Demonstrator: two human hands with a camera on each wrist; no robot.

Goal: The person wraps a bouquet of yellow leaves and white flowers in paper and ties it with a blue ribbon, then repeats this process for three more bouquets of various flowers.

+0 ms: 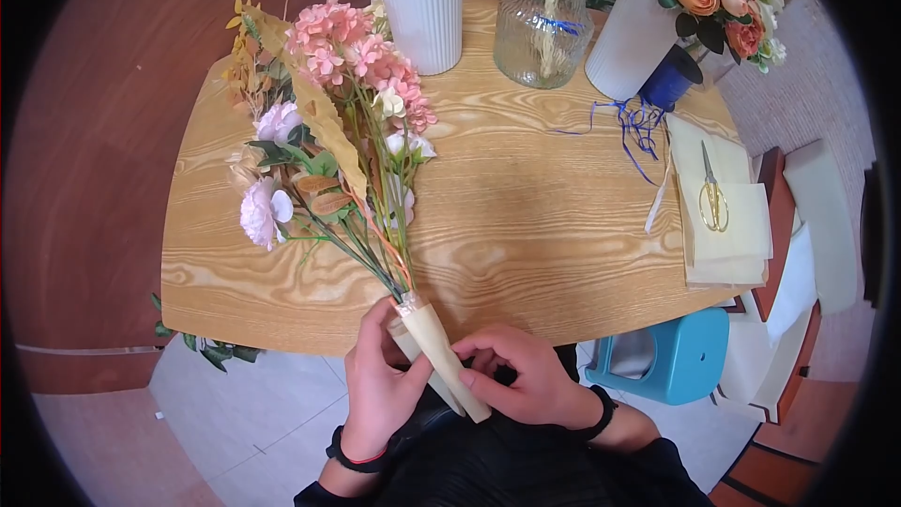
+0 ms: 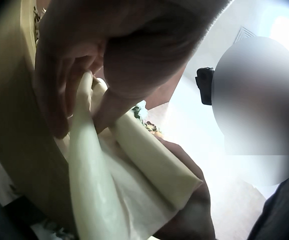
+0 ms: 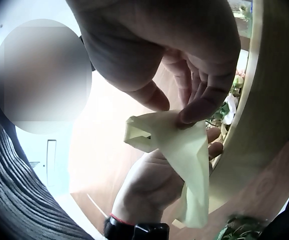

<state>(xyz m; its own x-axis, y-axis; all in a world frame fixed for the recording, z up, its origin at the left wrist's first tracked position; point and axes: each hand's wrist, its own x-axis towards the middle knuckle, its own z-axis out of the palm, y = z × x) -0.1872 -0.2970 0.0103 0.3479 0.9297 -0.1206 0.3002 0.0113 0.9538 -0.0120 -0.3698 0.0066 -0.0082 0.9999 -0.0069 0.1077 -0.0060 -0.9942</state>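
Note:
A bouquet of flowers (image 1: 352,56) lies on the table with its stems toward me, pink blooms, pale lilac ones and a long tan leaf among them. Cream wrapping paper (image 1: 430,333) is folded around the stem ends at the near table edge. My left hand (image 1: 383,385) grips the paper and stems from the left, its thumb across the front. On the right, my right hand (image 1: 526,376) pinches the paper's side edge between thumb and fingers. In the right wrist view the paper (image 3: 184,150) hangs in loose folds below the right fingertips (image 3: 194,112).
Behind the bouquet stand a white ribbed vase (image 1: 422,9), a glass vase (image 1: 542,28) and a white vase (image 1: 631,42) by peach roses. A blue ribbon spool (image 1: 671,78) trails loose ribbon. Gold-handled scissors (image 1: 713,205) lie on folded cream sheets (image 1: 732,258). A blue stool (image 1: 671,357) stands below.

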